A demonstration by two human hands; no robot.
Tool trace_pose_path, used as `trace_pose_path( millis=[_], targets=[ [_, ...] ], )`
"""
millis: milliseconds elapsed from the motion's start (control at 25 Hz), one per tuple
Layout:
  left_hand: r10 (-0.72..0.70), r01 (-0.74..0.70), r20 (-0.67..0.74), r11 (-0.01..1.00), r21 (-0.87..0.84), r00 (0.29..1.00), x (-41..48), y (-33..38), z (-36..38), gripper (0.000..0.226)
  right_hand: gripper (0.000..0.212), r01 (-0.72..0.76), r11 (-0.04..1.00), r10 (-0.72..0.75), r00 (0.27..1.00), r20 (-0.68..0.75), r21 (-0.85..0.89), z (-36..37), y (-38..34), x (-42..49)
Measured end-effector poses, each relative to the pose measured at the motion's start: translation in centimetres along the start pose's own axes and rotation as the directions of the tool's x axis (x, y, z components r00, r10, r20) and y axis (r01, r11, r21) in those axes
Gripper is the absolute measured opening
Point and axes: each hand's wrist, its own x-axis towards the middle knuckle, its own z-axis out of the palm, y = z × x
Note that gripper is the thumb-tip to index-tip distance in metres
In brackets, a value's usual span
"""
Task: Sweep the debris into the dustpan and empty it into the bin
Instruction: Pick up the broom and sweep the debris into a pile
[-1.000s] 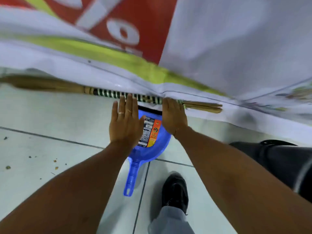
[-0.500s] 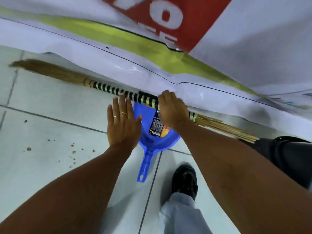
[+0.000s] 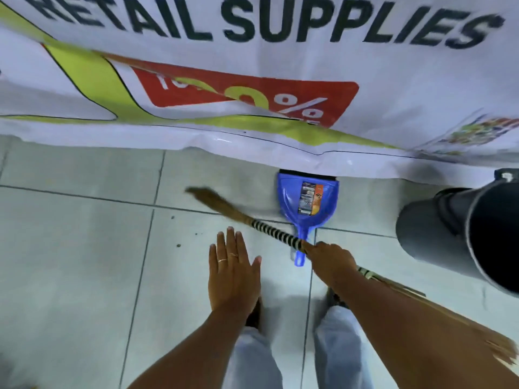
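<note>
Right hand gripping a straw broom over the tiled floor, left hand hovering flat and empty.

The right fingers are wrapping tightly around the black-and-white banded neck of the brown bundled-straw broom, whose blurred brush end is angling away up and to the left of them, while its loose stalk ends are trailing back under the right forearm. The left fingers are stretching out straight and close together, holding nothing. The blue plastic dustpan is lying on the pale grey tiled floor just beyond the right fingers, its mouth touching the white printed banner. Small dark debris specks are lying just left of the left fingertips. The dark grey cylindrical bin is standing well to the right of the right fingers.
</note>
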Motion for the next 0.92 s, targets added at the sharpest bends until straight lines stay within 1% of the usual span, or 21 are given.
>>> trace_pose_path(
  millis=[120,200,320,360,400,440,520,600,680,760,840,880,920],
  targets=[
    [-0.002,0.002,-0.001,1.0,0.022,1.0,-2.5,-1.7,-0.8,0.065,0.038,-0.004,1.0,0.003,0.999,0.038,0.017,2.5,-3.1,-3.7],
    [-0.014,0.013,0.01,1.0,0.022,1.0,-4.4,-2.1,-0.8,0.066,0.04,-0.002,0.999,0.0,1.0,0.029,0.054,4.4,-4.3,-6.7],
    [-0.028,0.028,0.015,1.0,0.003,0.999,-7.5,-1.8,-1.0,0.065,0.044,-0.052,0.975,0.064,0.997,-0.049,0.214,6.6,-5.2,-11.3],
    [-0.039,0.039,0.008,0.999,-0.008,0.999,-8.7,-1.4,-1.0,0.065,0.046,-0.075,0.959,0.09,0.995,-0.045,0.272,7.2,-5.1,-12.6],
    [-0.049,0.049,0.004,0.999,-0.023,0.999,-9.6,-1.1,-1.0,0.066,0.05,-0.091,0.939,0.102,0.995,-0.016,0.332,7.6,-5.0,-13.4],
    [-0.057,0.057,-0.007,0.997,-0.044,0.998,-10.8,-0.8,-0.9,0.066,0.056,-0.111,0.918,0.102,0.994,0.044,0.381,8.0,-4.9,-14.2],
    [-0.07,0.068,-0.013,0.993,-0.093,0.997,-13.4,-0.2,-0.8,0.067,0.062,-0.177,0.884,0.122,0.981,0.153,0.433,8.5,-4.6,-16.3],
    [-0.07,0.07,0.001,0.991,-0.115,0.998,-15.8,0.0,-0.3,0.068,0.052,-0.249,0.862,0.181,0.965,0.189,0.441,9.7,-4.7,-18.0],
    [-0.055,0.057,0.024,0.992,-0.114,0.998,-17.4,-0.7,0.6,0.068,0.04,-0.273,0.866,0.197,0.957,0.215,0.42,11.7,-6.1,-19.5],
    [-0.043,0.046,0.036,0.994,-0.098,0.998,-18.2,-2.2,1.6,0.068,0.036,-0.263,0.875,0.175,0.955,0.241,0.406,13.2,-8.5,-19.9],
    [-0.041,0.043,0.026,0.996,-0.078,0.999,-18.8,-4.6,2.9,0.067,0.035,-0.213,0.907,0.12,0.958,0.262,0.363,14.3,-12.0,-19.2],
    [-0.042,0.043,0.017,0.996,-0.077,0.999,-18.9,-5.8,3.2,0.066,0.035,-0.202,0.917,0.113,0.959,0.261,0.344,14.4,-13.5,-18.6],
    [-0.049,0.049,0.0,0.995,-0.084,0.999,-19.0,-7.1,3.6,0.066,0.034,-0.215,0.906,0.121,0.957,0.263,0.365,14.5,-15.1,-18.1]
  ],
)
